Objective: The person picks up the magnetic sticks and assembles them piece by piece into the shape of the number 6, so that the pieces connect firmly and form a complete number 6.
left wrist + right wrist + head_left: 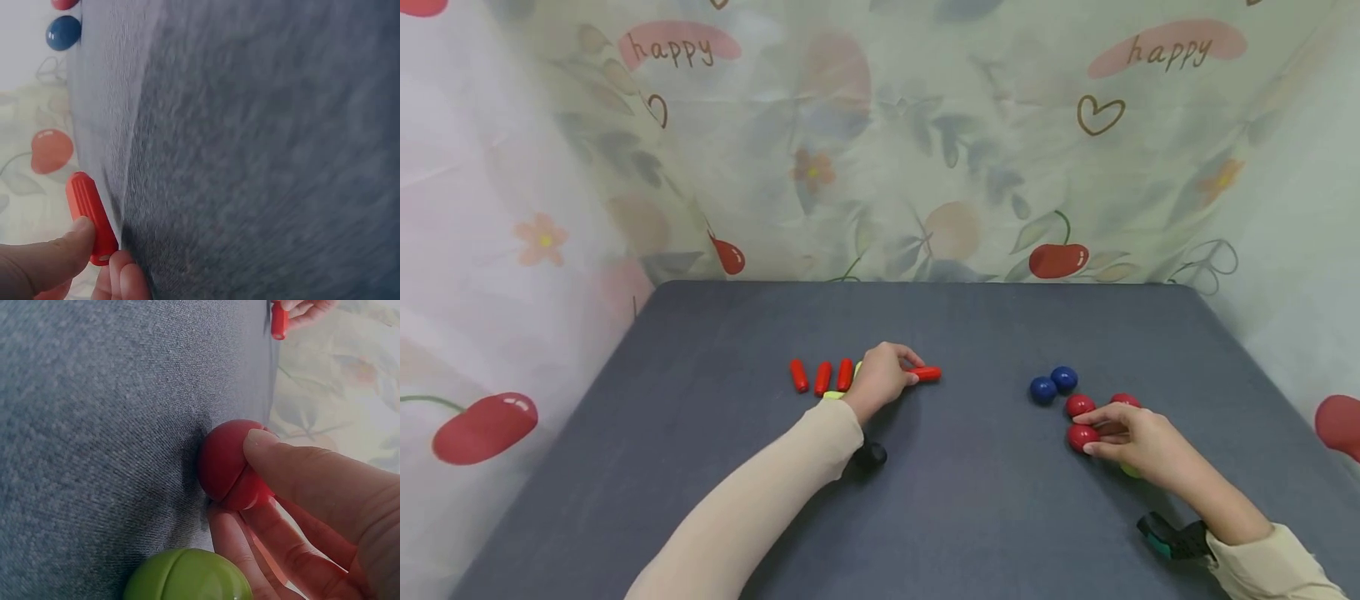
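Observation:
In the head view my left hand (882,379) pinches a red ridged stick (928,374) low over the table. The left wrist view has the thumb on one side of this red stick (89,215) and fingertips at its lower end. Just left of that hand lie three more red sticks (823,379), with yellow-green pieces (833,395) partly hidden by the hand. My right hand (1142,437) grips a red ball (1082,437) between thumb and fingers. A seam runs round the red ball (225,464) in the right wrist view. A green ball (187,578) sits close beside those fingers.
Two blue balls (1053,385) and two other red balls (1080,406) lie beyond my right hand. The grey table (970,517) runs back to a patterned curtain (895,167). Black devices are strapped at both wrists.

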Available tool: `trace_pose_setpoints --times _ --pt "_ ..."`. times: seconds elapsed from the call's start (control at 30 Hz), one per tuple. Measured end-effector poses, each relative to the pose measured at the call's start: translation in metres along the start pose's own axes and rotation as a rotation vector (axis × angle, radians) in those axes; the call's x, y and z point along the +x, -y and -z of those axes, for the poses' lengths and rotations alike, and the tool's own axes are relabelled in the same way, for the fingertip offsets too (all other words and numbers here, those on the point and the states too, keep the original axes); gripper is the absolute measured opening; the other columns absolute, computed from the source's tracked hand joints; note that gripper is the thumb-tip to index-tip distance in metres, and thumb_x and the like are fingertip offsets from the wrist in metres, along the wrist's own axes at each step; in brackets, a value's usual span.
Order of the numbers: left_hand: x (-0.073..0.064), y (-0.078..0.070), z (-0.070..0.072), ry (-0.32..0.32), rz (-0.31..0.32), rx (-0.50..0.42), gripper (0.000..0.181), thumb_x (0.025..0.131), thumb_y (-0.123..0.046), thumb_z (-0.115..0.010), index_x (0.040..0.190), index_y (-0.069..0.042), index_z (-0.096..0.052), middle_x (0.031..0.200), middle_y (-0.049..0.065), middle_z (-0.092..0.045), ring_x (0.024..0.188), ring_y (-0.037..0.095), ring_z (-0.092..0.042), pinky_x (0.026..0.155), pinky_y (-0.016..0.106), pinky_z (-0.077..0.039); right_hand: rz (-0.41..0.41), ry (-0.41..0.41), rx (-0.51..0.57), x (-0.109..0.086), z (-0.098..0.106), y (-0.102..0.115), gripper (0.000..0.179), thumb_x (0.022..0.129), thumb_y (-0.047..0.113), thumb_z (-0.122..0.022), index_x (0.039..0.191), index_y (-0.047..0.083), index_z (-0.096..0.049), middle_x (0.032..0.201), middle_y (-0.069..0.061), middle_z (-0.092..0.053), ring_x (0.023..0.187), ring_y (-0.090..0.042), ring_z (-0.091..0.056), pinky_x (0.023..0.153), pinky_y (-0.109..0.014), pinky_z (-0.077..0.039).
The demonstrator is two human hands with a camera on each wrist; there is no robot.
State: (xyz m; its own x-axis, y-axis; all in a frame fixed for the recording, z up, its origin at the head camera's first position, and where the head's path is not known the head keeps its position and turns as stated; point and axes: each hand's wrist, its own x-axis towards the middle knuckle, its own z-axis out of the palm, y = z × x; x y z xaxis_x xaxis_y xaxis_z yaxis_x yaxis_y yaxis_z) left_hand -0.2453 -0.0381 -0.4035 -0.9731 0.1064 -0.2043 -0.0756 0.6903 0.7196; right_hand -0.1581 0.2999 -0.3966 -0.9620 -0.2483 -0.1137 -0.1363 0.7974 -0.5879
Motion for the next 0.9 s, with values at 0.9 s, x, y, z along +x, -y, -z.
trace_pose_setpoints --times 0.9 --pt "0.003 -0.008 0.008 -0.001 -0.038 0.154 0.015 0.086 -0.007 -0.072 0.097 -0.015 -0.078 0.108 0.004 -0.070 0.095 0.020 -0.060 0.080 0.031 -0.052 -0.016 0.016 0.008 0.001 0.001 0.000 0.040 0.081 0.024 -0.078 0.114 0.004 -0.068 0.106 -0.013 -0.068 0.094 -0.026 -0.069 0.073 -0.028 -0.056"
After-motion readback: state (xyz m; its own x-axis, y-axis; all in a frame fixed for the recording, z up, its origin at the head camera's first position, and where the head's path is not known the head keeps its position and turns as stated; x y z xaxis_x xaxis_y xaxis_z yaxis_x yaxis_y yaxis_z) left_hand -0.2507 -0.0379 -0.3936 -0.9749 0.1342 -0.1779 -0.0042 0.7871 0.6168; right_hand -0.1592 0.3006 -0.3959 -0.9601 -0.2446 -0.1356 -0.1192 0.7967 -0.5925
